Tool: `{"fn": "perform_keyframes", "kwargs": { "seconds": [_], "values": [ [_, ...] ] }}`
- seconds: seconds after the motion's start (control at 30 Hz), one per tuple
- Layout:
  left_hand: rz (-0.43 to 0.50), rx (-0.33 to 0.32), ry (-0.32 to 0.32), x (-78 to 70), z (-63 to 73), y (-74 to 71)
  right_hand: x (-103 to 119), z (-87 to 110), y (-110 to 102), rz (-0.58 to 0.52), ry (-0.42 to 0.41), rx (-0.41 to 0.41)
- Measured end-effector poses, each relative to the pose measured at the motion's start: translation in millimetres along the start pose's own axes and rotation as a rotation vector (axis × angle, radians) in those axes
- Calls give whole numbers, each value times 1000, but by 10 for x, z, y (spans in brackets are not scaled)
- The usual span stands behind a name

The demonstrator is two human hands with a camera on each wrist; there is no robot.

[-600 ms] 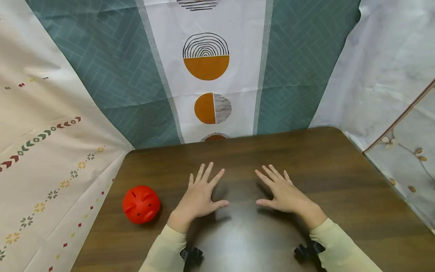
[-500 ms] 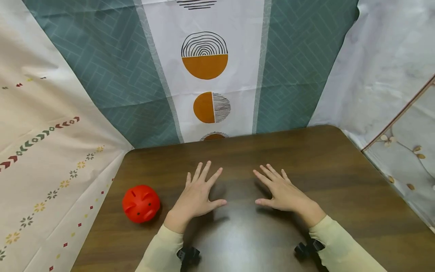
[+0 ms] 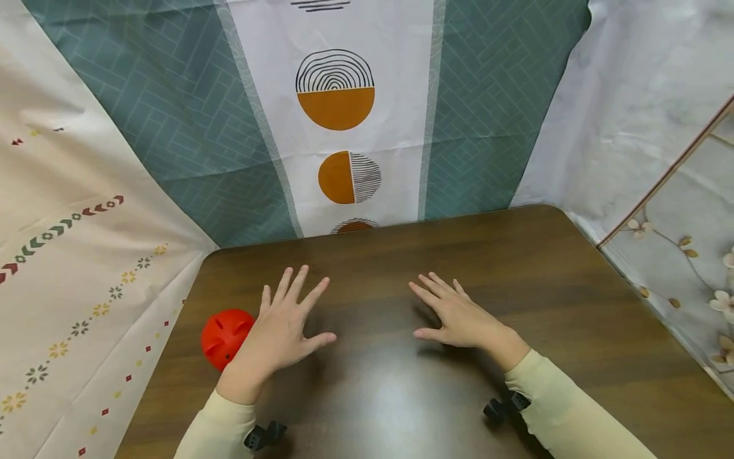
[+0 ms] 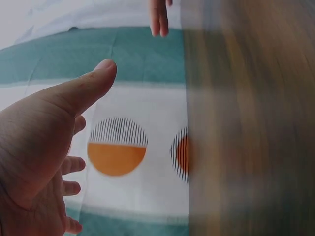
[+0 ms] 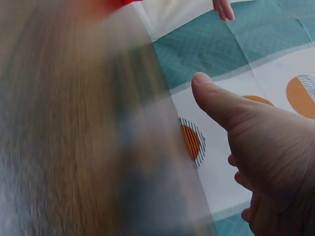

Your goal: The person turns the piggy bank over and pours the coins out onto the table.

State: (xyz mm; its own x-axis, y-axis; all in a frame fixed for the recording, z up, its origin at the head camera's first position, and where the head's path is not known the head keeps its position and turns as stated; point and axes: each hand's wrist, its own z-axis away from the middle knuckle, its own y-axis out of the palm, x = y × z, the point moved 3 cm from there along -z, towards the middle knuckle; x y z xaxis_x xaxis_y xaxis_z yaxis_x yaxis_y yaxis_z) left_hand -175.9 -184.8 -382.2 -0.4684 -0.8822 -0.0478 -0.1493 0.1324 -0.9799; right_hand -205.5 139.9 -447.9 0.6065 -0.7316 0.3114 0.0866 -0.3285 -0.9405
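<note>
- viewing from afar, i see the left hand above the table, fingers spread, grip released.
- the red pig figure sits on the table's left side, partly hidden by that hand and its wrist; whether they touch, i cannot tell.
- the right hand, well apart from the left hand, has its grip released too, fingers spread.
- beyond the table's far edge, a teal-and-white cloth bears orange-and-striped circles.

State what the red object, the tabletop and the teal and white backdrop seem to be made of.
Red object: probably plastic, slightly glossy; smooth with soft highlights, though ceramic is possible.
Tabletop: wood or laminate, satin; streaky brown grain, blurred light reflection.
Backdrop: likely printed cloth, matte; creases show.
</note>
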Motion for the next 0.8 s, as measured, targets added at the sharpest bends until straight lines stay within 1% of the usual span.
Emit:
{"fn": "perform_keyframes", "kwargs": {
  "seconds": [0.2, 0.37, 0.47, 0.57, 0.7, 0.8],
  "values": [
    [-35, -12, -26, 301, 189, -151, 149, -100, 33, -14, -35, -15],
    [-30, -28, -20, 568, 301, -202, 293, -197, 51, -55, -58, -1],
    [-23, -33, -23, 722, 358, -198, 384, -269, 62, -82, -63, 19],
    [-7, -45, -23, 843, 429, -171, 478, -352, 81, -114, -84, 27],
    [57, -64, -29, 941, 539, -109, 575, -428, 124, -155, -107, 32],
    [125, -85, -71, 1039, 626, -41, 618, -477, 165, -181, -111, 39]
  ]
}}
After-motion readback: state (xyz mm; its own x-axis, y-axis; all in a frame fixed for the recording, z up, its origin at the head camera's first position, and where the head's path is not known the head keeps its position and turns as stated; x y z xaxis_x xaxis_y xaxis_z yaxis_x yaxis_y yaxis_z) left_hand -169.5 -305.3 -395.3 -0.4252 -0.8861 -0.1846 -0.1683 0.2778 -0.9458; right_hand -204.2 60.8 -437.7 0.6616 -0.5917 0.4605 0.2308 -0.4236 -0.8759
